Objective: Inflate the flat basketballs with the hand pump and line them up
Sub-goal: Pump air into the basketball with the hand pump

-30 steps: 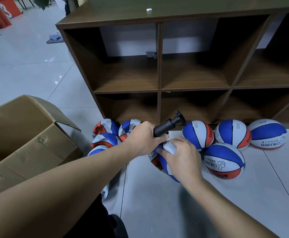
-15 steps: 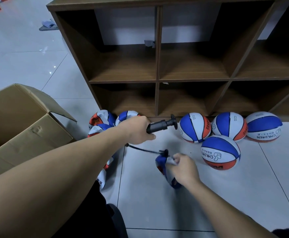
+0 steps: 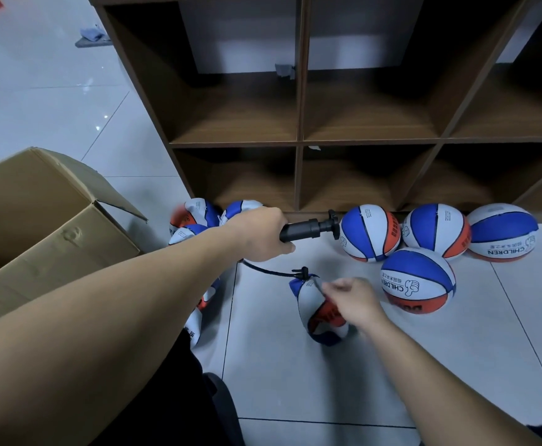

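Two hands worked a hand pump and a flat basketball on the tiled floor.
The left hand (image 3: 263,235) had its fingers clenched round the black hand pump (image 3: 308,228), whose handle pointed toward the wooden shelf unit (image 3: 298,143). A thin black hose (image 3: 265,271) ran from the pump to the flat basketball (image 3: 318,312), which stood folded on the floor (image 3: 295,381) while the right hand (image 3: 355,300) pinched its upper edge. Four inflated balls (image 3: 417,280) sat close together to the right, by the shelf's base. More flat balls (image 3: 195,217) lay to the left, near an open cardboard box (image 3: 54,220).
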Demonstrator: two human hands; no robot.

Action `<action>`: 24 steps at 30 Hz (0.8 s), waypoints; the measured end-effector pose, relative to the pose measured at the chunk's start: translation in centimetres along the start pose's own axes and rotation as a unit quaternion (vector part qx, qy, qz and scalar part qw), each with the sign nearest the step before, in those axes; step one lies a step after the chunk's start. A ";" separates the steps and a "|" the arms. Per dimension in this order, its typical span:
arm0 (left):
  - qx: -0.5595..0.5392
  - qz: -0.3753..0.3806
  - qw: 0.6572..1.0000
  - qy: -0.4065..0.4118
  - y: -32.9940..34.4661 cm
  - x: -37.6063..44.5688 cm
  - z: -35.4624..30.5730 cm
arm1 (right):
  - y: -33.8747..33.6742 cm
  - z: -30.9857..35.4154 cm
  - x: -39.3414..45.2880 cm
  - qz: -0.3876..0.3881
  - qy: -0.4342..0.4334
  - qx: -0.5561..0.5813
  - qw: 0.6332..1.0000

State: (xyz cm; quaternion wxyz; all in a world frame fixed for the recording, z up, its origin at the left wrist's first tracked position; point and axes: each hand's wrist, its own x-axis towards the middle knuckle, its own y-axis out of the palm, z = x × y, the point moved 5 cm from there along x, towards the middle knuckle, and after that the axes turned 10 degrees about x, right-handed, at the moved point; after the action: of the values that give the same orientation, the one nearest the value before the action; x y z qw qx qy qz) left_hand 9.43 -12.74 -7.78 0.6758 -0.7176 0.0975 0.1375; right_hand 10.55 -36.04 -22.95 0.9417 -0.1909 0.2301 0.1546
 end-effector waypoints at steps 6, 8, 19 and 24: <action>0.013 0.015 1.000 0.022 0.0 0.1 -0.4 | -2.3 8.9 -1.6 -0.021 -0.015 0.262 0.965; 0.020 0.034 0.999 0.033 0.2 -0.1 -1.0 | -1.7 11.0 -2.8 0.027 -0.032 0.221 0.974; 0.024 0.100 0.994 0.038 2.3 -0.5 -0.5 | -0.2 10.2 -3.1 -0.048 -0.105 0.053 0.992; 0.056 0.107 0.993 0.013 3.1 -1.3 1.9 | -4.3 6.7 -0.8 -0.134 -0.055 0.104 0.984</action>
State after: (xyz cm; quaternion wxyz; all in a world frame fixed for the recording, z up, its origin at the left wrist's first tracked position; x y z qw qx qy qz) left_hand 7.11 -11.12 -10.41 0.6952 -0.6654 0.1901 0.1945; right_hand 14.04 -37.05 -15.80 0.9798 -0.1123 0.1653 0.0120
